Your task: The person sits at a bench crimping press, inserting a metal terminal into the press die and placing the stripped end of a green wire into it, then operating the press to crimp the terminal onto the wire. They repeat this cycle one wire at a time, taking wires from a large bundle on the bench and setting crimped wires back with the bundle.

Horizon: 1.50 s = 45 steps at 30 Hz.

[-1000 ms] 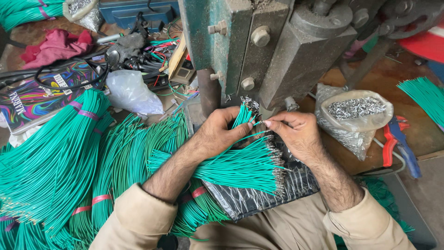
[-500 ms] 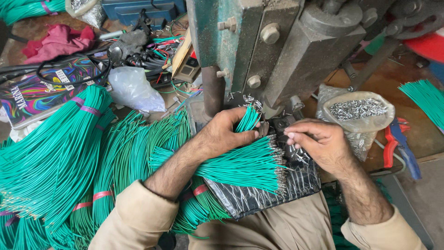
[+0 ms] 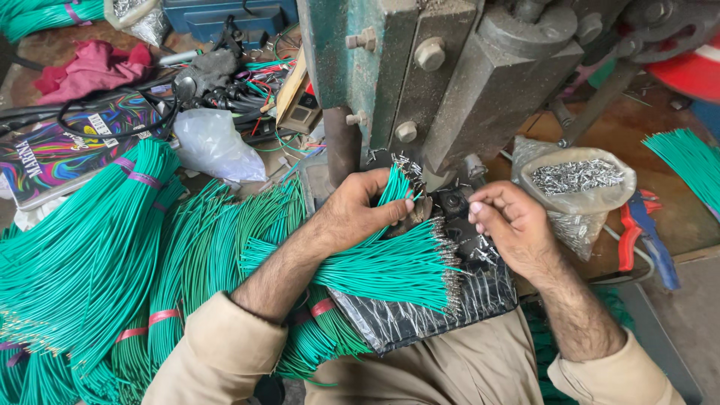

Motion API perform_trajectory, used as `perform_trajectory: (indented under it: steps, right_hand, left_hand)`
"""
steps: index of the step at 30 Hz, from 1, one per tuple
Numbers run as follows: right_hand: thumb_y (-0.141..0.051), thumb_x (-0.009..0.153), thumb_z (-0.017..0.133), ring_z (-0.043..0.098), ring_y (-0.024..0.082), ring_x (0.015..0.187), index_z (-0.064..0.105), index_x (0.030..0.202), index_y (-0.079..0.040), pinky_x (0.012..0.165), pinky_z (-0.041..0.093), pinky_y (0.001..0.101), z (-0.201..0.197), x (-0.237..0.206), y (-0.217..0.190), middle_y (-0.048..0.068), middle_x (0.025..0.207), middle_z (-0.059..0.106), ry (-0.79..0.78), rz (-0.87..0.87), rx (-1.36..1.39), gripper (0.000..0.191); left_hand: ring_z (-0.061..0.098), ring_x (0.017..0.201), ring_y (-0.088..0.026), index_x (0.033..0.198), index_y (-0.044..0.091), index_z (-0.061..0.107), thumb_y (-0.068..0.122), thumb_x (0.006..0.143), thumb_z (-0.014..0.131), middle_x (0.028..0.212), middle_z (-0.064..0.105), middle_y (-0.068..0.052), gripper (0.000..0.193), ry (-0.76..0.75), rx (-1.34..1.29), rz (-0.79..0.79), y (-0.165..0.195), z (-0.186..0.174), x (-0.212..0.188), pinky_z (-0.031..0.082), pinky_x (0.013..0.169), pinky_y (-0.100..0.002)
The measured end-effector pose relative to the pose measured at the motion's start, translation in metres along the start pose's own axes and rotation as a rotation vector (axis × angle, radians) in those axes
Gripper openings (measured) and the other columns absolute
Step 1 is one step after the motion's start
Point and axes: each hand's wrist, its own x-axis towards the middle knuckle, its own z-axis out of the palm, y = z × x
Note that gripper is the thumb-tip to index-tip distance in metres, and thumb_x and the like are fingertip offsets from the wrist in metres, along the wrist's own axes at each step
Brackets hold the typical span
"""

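Observation:
My left hand (image 3: 360, 214) grips a small bunch of green wires (image 3: 394, 185), their ends pointing up toward the base of a green metal press (image 3: 420, 75). Under that hand a fan of green wires with metal terminals (image 3: 390, 270) lies across a black plastic sheet (image 3: 427, 311) on my lap. My right hand (image 3: 510, 225) hovers by the press die (image 3: 454, 202), fingers curled and pinched together; whether it holds a small terminal I cannot tell.
Large bundles of green wire (image 3: 90, 255) tied with pink bands fill the left. A clear bag of metal terminals (image 3: 577, 184) sits at right, with red-and-blue pliers (image 3: 645, 232) beside it. More green wires (image 3: 690, 161) lie far right. Cables, a maroon cloth (image 3: 90, 67) and a plastic bag (image 3: 210, 142) clutter the back.
My right hand has drawn away from the left hand and moved right, toward the press die. The left hand keeps its grip on the wire bunch.

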Motion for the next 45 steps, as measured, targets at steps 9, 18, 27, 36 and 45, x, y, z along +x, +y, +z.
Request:
perform_trajectory:
  steps: [9, 18, 27, 36, 45]
  right_hand:
    - [-0.002, 0.098, 0.065, 0.073, 0.013, 0.094, 0.066, 0.111, 0.005, 0.088, 0.059, 0.027, 0.038, 0.017, -0.003, 0.01, 0.102, 0.076, 0.008, -0.08, 0.125, 0.014]
    - [-0.007, 0.094, 0.073, 0.069, 0.007, 0.082, 0.077, 0.101, 0.002, 0.076, 0.057, 0.0227, 0.038, 0.026, -0.004, 0.006, 0.089, 0.078, 0.018, -0.044, -0.048, 0.011]
    - [-0.005, 0.095, 0.072, 0.069, 0.007, 0.087, 0.076, 0.104, 0.002, 0.079, 0.057, 0.0234, 0.039, 0.027, -0.003, 0.006, 0.094, 0.079, -0.006, -0.052, -0.011, 0.012]
    - [-0.002, 0.095, 0.066, 0.073, 0.017, 0.094, 0.075, 0.109, 0.002, 0.082, 0.061, 0.0294, -0.009, -0.003, -0.017, 0.011, 0.105, 0.077, -0.105, -0.017, -0.031, 0.018]
    - [-0.01, 0.081, 0.078, 0.069, 0.022, 0.095, 0.076, 0.097, -0.006, 0.084, 0.055, 0.0357, -0.02, -0.016, -0.026, 0.008, 0.1, 0.07, -0.108, -0.24, -0.736, 0.017]
  left_hand:
    - [0.06, 0.087, -0.005, 0.109, 0.001, 0.07, 0.018, 0.098, 0.068, 0.088, 0.07, 0.001, 0.02, 0.012, 0.027, 0.015, 0.001, 0.0, -0.001, 0.055, 0.08, -0.028]
    - [0.06, 0.084, -0.006, 0.108, 0.002, 0.069, 0.02, 0.099, 0.066, 0.087, 0.07, -0.001, 0.021, -0.002, 0.051, -0.02, 0.002, -0.001, -0.001, 0.055, 0.077, -0.029]
    - [0.062, 0.087, -0.006, 0.11, 0.001, 0.068, 0.02, 0.098, 0.066, 0.09, 0.072, -0.001, 0.022, 0.013, 0.074, 0.005, 0.003, -0.002, -0.001, 0.056, 0.081, -0.03]
    - [0.066, 0.083, -0.011, 0.107, 0.001, 0.068, 0.018, 0.087, 0.075, 0.087, 0.071, -0.005, 0.027, -0.027, 0.21, 0.005, 0.009, 0.003, -0.003, 0.057, 0.077, -0.032]
    - [0.062, 0.084, -0.007, 0.108, 0.003, 0.07, 0.018, 0.097, 0.066, 0.087, 0.071, -0.002, 0.019, -0.026, 0.054, -0.062, 0.001, -0.001, 0.0, 0.056, 0.078, -0.03]
